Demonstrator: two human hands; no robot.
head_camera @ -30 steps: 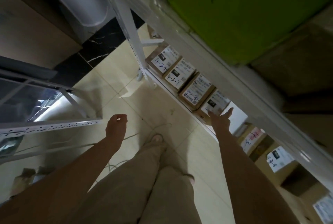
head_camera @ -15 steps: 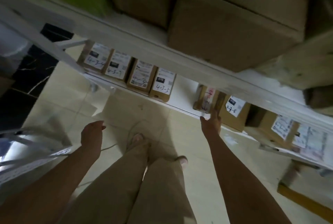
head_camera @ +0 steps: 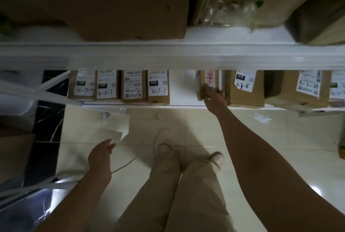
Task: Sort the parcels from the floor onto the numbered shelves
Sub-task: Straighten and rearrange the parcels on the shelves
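A small brown parcel (head_camera: 205,82) with red writing on its label stands on the low white shelf (head_camera: 183,89). My right hand (head_camera: 215,99) reaches to it, fingers against its front lower corner; the grip is blurred. Left of a gap stand several labelled parcels, among them one marked 4-3-5 (head_camera: 158,87) and one marked 4-3-7 (head_camera: 106,85). To the right is a parcel marked 4-3-8 (head_camera: 244,87). My left hand (head_camera: 100,155) hangs over the floor with loose fingers and holds nothing.
A white shelf beam (head_camera: 168,56) crosses the view above the low shelf, carrying large cardboard boxes (head_camera: 112,3). A metal rack (head_camera: 37,190) stands at lower left. A thin cable (head_camera: 125,165) lies on the tiled floor by my feet.
The view swung right along the shelf. My right hand went from the 4-3-5 parcel across the gap to the red-marked parcel. My left hand stayed hanging low.
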